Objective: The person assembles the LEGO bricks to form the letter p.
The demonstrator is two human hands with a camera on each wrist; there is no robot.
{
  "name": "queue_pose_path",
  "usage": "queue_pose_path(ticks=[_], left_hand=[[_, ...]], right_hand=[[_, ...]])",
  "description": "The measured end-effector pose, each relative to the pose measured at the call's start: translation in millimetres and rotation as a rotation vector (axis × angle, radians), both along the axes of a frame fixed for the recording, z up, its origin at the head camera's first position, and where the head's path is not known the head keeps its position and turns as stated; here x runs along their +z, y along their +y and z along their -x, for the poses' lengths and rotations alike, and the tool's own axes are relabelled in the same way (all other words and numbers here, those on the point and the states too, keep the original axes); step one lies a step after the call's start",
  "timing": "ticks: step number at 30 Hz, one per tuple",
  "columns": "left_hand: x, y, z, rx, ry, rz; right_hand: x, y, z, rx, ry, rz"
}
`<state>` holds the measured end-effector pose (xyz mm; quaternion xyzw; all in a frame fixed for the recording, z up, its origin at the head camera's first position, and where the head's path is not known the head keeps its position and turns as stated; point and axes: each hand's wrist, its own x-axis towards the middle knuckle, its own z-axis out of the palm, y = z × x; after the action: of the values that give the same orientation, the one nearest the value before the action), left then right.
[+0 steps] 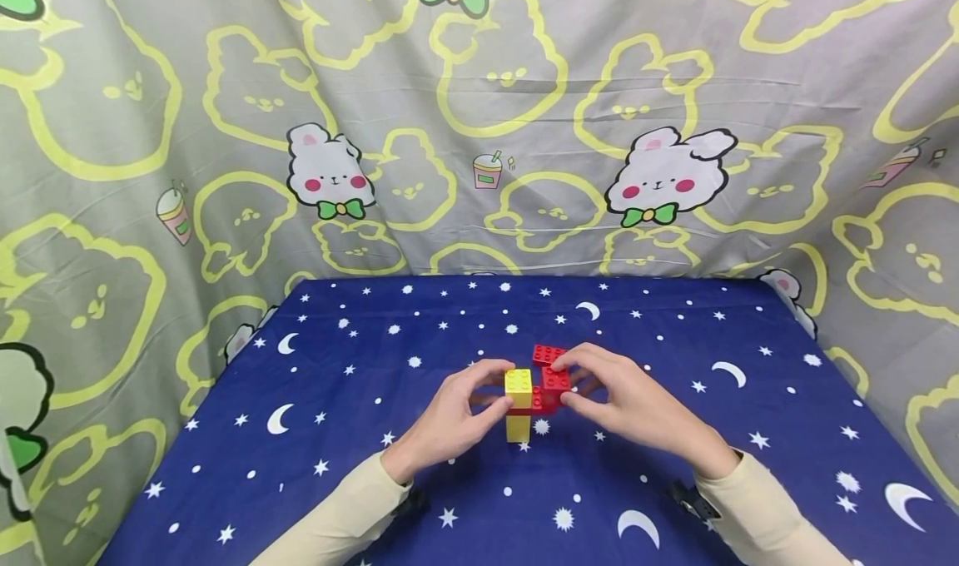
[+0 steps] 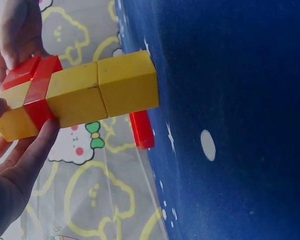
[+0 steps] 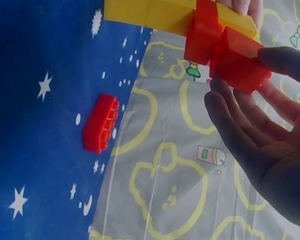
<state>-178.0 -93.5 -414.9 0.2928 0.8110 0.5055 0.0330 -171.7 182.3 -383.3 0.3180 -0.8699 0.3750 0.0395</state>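
Note:
A tower of toy building bricks stands upright on the blue cloth. Two yellow blocks [image 2: 102,87] make its column, with a red brick [image 2: 38,97] lying across them and jutting toward the right hand. Above that, a yellow block [image 1: 518,388] sits on the left and a red block [image 1: 556,383] on the right. My left hand [image 1: 459,405] pinches the top yellow block between thumb and fingers. From the other side, my right hand [image 1: 620,393] holds the red block, thumb on one face and fingertips on another.
A loose red brick [image 3: 99,124] lies on the cloth behind the tower, studs showing. The table is covered by a dark blue cloth [image 1: 360,433] printed with white stars and moons. A grey patterned curtain [image 1: 419,166] hangs behind and at both sides.

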Motion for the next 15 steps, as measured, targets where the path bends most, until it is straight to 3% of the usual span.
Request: queue_pose_path(ticks=[7,15], left_hand=[[-0.5,0.0,0.2,0.001,-0.005,0.004],[-0.2,-0.7,0.4,0.008,-0.021,0.001]], right_hand=[[-8.2,-6.7,2.2,-0.009,-0.024,-0.021],[-12.1,-8.6,2.4,-0.023,-0.092,0.027]])
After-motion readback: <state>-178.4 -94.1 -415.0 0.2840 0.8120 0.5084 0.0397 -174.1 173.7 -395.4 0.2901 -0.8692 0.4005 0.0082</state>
